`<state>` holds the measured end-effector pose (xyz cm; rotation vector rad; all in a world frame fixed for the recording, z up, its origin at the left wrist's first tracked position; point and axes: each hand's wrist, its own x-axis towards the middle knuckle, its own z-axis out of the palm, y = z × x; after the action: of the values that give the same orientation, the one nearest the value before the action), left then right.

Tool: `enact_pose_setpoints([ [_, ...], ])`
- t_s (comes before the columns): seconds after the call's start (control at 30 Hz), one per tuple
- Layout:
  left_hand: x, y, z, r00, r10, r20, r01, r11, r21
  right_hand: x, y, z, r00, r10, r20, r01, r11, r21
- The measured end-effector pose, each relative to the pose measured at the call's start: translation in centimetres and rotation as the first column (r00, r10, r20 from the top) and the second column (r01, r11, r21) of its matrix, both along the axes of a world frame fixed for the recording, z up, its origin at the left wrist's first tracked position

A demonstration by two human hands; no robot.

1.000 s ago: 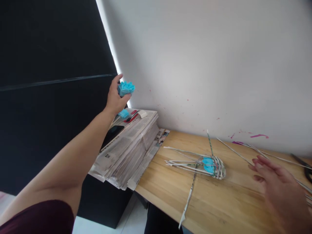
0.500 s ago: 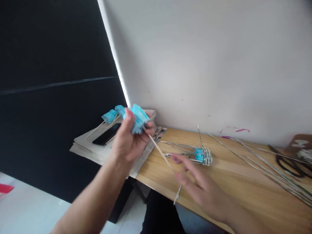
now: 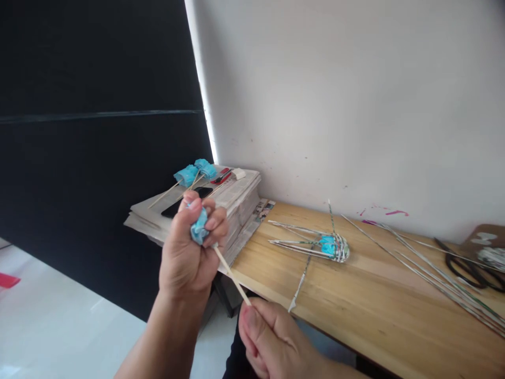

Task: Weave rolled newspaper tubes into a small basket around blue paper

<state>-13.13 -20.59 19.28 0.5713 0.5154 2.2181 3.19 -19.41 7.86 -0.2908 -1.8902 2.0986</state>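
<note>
Clasping a ruffled blue flower head (image 3: 199,227) before the newspaper stack (image 3: 241,193), the left hand (image 3: 188,252) is curled round it; the right hand (image 3: 272,337) pinches its wooden stick (image 3: 233,275) beside a wooden table (image 3: 379,305), below a paint-flecked white wall (image 3: 335,95).

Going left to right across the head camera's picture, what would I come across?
Red strip → left hand, closed around a blue bundle → woven piece with blue inside → black-handled scissors.
</note>
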Motion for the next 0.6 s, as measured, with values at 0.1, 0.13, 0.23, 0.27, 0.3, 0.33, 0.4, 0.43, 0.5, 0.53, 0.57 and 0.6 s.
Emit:
enact_pose_setpoints([
  [0.1,-1.5,-0.4,0.0,0.999,0.042,-0.027,-0.042,0.999,0.007,-0.9,-0.9,-0.6,0.999,0.042,-0.004,-0.043,0.998,-0.048],
  [0.13,-1.7,-0.4,-0.3,0.998,0.038,-0.048,-0.038,0.999,0.006,-0.9,-1.0,-0.7,0.999,0.033,0.023,-0.032,0.999,-0.034],
  [0.23,-1.7,-0.2,-2.4,0.994,-0.055,-0.099,0.047,0.996,-0.081,-0.7,-0.2,-0.3,0.986,-0.006,0.167,-0.005,0.998,0.063],
  [0.27,-1.4,-0.2,-3.4,0.987,-0.096,-0.128,0.079,0.988,-0.132,-0.7,0.4,-0.1,0.983,-0.022,0.185,0.003,0.995,0.102],
  [0.3,-1.0,-0.1,-4.5,0.974,-0.134,-0.181,0.101,0.978,-0.180,-0.7,1.0,0.3,0.986,-0.066,0.154,0.043,0.988,0.145],
  [0.33,-0.6,-0.1,-5.6,0.956,-0.160,-0.247,0.110,0.973,-0.204,-0.8,1.7,0.6,0.986,-0.128,0.104,0.110,0.980,0.166],
  [0.4,0.3,0.0,-7.6,0.886,-0.234,-0.401,0.144,0.960,-0.241,-1.0,3.1,1.2,0.962,-0.270,-0.032,0.271,0.954,0.130],
  [0.43,0.7,0.0,-8.4,0.848,-0.281,-0.449,0.168,0.947,-0.274,-1.1,3.6,1.4,0.946,-0.315,-0.076,0.322,0.943,0.091],
  [0.5,1.6,0.1,-9.7,0.790,-0.350,-0.503,0.218,0.928,-0.302,-1.1,4.2,1.6,0.917,-0.379,-0.123,0.389,0.919,0.071],
  [0.53,2.1,0.2,-10.2,0.773,-0.372,-0.513,0.233,0.920,-0.315,-1.0,4.4,1.6,0.909,-0.397,-0.125,0.409,0.909,0.086],
  [0.57,2.6,0.3,-10.6,0.760,-0.381,-0.526,0.233,0.916,-0.327,-0.8,4.4,1.5,0.901,-0.416,-0.118,0.428,0.897,0.106],
  [0.6,3.1,0.3,-11.0,0.744,-0.385,-0.546,0.222,0.913,-0.342,-0.5,4.4,1.4,0.891,-0.442,-0.108,0.453,0.884,0.119],
])
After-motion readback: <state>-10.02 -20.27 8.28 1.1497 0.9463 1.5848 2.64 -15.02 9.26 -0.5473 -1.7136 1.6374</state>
